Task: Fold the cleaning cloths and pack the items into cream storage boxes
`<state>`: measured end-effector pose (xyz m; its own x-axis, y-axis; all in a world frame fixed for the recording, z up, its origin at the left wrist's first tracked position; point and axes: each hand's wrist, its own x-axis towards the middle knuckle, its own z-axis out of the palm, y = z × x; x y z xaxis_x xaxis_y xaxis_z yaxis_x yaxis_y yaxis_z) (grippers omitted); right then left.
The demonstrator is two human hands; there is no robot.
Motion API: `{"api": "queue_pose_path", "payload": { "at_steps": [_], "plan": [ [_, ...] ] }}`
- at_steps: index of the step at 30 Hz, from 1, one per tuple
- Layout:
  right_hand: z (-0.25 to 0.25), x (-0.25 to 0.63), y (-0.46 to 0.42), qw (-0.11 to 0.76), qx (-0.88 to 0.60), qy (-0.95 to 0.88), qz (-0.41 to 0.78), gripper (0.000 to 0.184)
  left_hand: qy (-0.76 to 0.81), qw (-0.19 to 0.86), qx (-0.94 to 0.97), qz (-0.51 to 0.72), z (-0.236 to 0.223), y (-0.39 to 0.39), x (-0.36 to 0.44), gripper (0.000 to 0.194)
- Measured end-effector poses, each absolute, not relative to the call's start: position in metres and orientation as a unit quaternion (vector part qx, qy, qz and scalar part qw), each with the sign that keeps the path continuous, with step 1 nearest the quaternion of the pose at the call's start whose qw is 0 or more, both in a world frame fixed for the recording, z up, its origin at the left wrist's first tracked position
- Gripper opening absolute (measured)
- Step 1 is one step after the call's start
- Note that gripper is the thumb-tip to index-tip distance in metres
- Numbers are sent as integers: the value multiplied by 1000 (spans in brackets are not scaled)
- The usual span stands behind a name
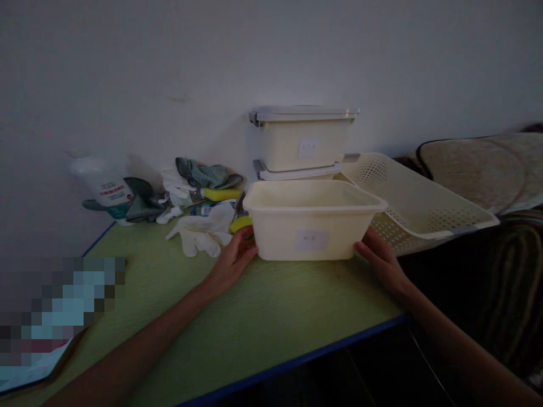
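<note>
A cream plastic storage bin (275, 237) without a lid rests on the green table, a paper label on its near side. My left hand (233, 257) grips its left end, thumb in front and fingers partly hidden behind. At the opposite end, my right hand (380, 260) holds the bin the same way, its fingers partly out of sight. Behind it stands a lidded bin (280, 144) with a similar label, stacked on another lidded bin (297, 170) that is mostly hidden. White gloves (201, 232) lie close to my left hand.
A perforated laundry basket (424, 209) leans at the right beside a cushion (479, 169). Back left are a white bottle (104, 183), grey-green gloves (207, 174) and yellow-handled items (220, 195). A pixelated flat item (63, 311) lies front left. The table (254, 328) has a blue edge.
</note>
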<state>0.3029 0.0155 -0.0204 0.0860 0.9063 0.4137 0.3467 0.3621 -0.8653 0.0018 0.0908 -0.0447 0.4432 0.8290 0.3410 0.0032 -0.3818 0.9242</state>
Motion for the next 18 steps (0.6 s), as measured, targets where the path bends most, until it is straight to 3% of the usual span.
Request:
{"api": "queue_pose_path", "payload": {
  "at_steps": [7,18],
  "plan": [
    [-19,302,17,527,-516,-637,226,45,289,488,710,417,-47,92,2,35],
    [-24,307,24,565,-541,-595,184,38,328,391,792,335,-44,85,-2,53]
  ]
}}
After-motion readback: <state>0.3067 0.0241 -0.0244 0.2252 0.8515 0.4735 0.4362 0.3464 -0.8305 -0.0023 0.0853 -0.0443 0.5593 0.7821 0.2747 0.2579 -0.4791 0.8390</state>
